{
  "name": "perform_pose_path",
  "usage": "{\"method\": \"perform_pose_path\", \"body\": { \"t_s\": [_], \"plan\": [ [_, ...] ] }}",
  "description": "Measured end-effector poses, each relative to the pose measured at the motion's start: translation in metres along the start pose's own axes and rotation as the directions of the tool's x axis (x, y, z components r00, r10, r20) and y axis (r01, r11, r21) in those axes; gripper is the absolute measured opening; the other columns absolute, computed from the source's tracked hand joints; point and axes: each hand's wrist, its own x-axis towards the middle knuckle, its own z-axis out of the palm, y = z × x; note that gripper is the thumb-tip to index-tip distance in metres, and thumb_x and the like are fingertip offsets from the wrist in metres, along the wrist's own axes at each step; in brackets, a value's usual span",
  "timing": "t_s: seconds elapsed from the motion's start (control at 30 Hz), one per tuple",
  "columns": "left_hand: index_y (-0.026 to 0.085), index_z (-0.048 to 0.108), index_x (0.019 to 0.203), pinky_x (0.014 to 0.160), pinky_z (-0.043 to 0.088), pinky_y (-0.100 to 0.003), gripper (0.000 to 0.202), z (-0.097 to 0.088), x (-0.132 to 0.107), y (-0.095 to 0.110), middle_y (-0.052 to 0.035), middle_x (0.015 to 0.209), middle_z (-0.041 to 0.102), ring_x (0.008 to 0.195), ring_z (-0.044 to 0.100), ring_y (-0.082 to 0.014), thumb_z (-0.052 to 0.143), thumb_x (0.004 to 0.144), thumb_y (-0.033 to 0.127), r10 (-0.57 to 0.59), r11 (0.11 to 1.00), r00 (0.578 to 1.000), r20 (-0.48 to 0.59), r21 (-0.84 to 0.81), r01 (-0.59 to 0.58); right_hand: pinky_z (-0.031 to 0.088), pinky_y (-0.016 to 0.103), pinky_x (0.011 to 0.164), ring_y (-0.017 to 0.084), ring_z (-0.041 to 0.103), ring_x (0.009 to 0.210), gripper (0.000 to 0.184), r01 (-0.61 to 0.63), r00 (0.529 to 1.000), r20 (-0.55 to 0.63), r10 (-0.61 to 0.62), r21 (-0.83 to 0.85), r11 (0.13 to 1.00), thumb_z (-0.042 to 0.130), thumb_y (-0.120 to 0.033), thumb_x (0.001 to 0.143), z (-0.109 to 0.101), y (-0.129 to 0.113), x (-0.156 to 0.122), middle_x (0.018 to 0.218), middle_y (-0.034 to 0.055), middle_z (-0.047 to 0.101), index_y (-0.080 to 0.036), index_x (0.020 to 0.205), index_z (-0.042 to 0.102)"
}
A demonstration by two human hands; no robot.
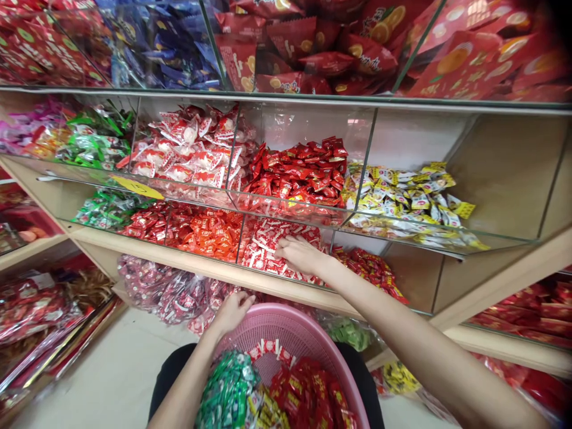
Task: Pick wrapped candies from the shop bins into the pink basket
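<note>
My right hand (300, 253) reaches into a clear bin of red-and-white wrapped candies (263, 247) on the lower shelf, its fingers curled down among the wrappers. My left hand (233, 311) grips the far rim of a pink plastic basket (295, 328) held in front of me. The basket holds green, red, yellow and red-and-white candies (286, 390).
Clear-walled bins line the shelves: green (96, 140), red-white (190, 146), red (299, 170) and yellow-white sweets (402, 193) above; orange-red (203, 229) below. Large red packets (339, 47) fill the top shelf. Bagged candy (170, 292) lies under the wooden shelf edge (187, 262).
</note>
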Motion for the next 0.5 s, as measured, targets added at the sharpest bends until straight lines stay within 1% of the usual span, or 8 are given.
{"method": "perform_pose_path", "body": {
  "t_s": [0.1, 0.2, 0.27, 0.37, 0.43, 0.5],
  "plan": [
    [0.018, 0.05, 0.06, 0.054, 0.03, -0.024, 0.037, 0.001, 0.0, 0.0, 0.0024, 0.055, 0.05, 0.055, 0.047, -0.0136, 0.039, 0.082, 0.047, 0.003, 1.0, 1.0, -0.003, -0.002, -0.004, 0.034, 0.039, 0.092, 0.022, 0.046, 0.107, 0.021, -0.014, 1.0, -0.028, 0.014, -0.01, 1.0, 0.046, -0.011, 0.085, -0.004, 0.0, -0.003, 0.104, 0.0099, 0.055, -0.017, 0.1, 0.06],
    [0.019, 0.049, 0.06, 0.054, 0.03, -0.024, 0.038, 0.0, 0.0, 0.001, 0.0027, 0.054, 0.05, 0.054, 0.047, -0.0137, 0.039, 0.082, 0.047, 0.005, 1.0, 1.0, 0.0, -0.007, -0.005, 0.036, 0.036, 0.087, 0.022, 0.046, 0.103, 0.02, -0.038, 0.99, -0.136, 0.038, -0.002, 0.999, 0.051, -0.012, 0.082, -0.012, -0.004, -0.012, 0.107, 0.0109, 0.052, -0.015, 0.101, 0.055],
    [0.019, 0.049, 0.06, 0.054, 0.03, -0.024, 0.038, 0.0, 0.0, 0.001, 0.0029, 0.054, 0.05, 0.054, 0.047, -0.0138, 0.039, 0.082, 0.047, 0.005, 1.0, 1.0, 0.001, -0.01, -0.005, 0.036, 0.034, 0.084, 0.021, 0.046, 0.099, 0.017, -0.034, 0.975, -0.22, 0.043, 0.044, 0.998, 0.051, -0.016, 0.083, -0.02, -0.012, -0.023, 0.106, 0.0098, 0.051, -0.016, 0.1, 0.053],
    [0.018, 0.051, 0.061, 0.054, 0.03, -0.024, 0.038, 0.001, 0.0, 0.001, 0.0022, 0.055, 0.051, 0.055, 0.048, -0.0145, 0.039, 0.082, 0.047, 0.002, 1.0, 1.0, 0.004, -0.017, -0.002, 0.036, 0.033, 0.082, 0.02, 0.045, 0.096, 0.014, 0.039, 0.952, -0.306, 0.021, 0.186, 0.982, 0.048, -0.021, 0.087, -0.024, -0.033, -0.043, 0.103, 0.0079, 0.051, -0.017, 0.099, 0.052],
    [0.017, 0.054, 0.063, 0.054, 0.03, -0.025, 0.038, 0.001, -0.001, 0.001, 0.0011, 0.057, 0.054, 0.057, 0.049, -0.0152, 0.039, 0.082, 0.047, 0.002, 1.0, 1.0, 0.005, -0.022, -0.001, 0.036, 0.032, 0.082, 0.02, 0.045, 0.096, 0.013, 0.101, 0.945, -0.326, 0.006, 0.309, 0.946, 0.049, -0.024, 0.087, -0.015, -0.05, -0.054, 0.101, 0.0065, 0.052, -0.018, 0.099, 0.051],
    [0.017, 0.056, 0.065, 0.055, 0.031, -0.025, 0.037, 0.001, -0.001, 0.002, 0.0002, 0.059, 0.056, 0.058, 0.05, -0.0154, 0.04, 0.081, 0.046, 0.004, 1.0, 1.0, 0.003, -0.027, -0.004, 0.036, 0.03, 0.082, 0.019, 0.047, 0.095, 0.013, 0.136, 0.956, -0.294, -0.006, 0.425, 0.895, 0.052, -0.026, 0.086, 0.007, -0.064, -0.062, 0.099, 0.0047, 0.053, -0.019, 0.096, 0.051]
  ]
}}
